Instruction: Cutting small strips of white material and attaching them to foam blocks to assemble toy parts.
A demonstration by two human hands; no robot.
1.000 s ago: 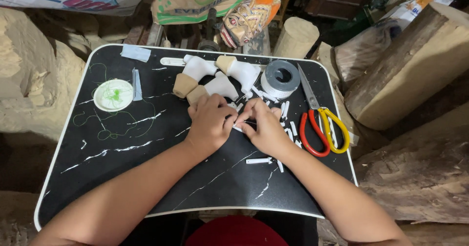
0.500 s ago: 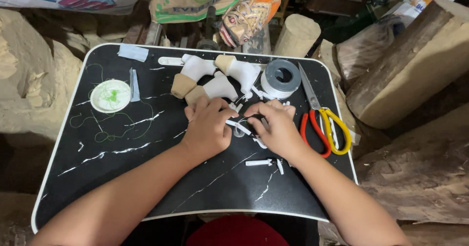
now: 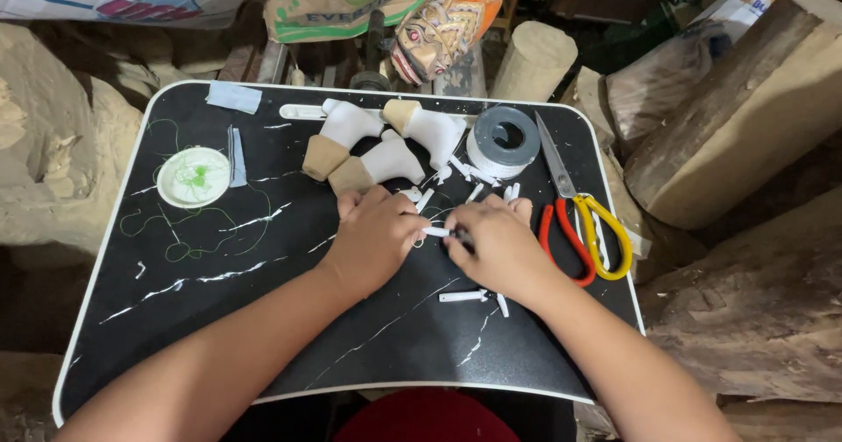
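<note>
Counter: glossy black marble-look surface, white veins, smooth white rim. Scissors: bright metal blades, glossy red and yellow plastic handles. Tape roll: matt white, grey core. Carved pieces: matt white coating, bare tan wood at ends. Green thread: thin, limp. Surrounding logs: rough raw wood.
</note>
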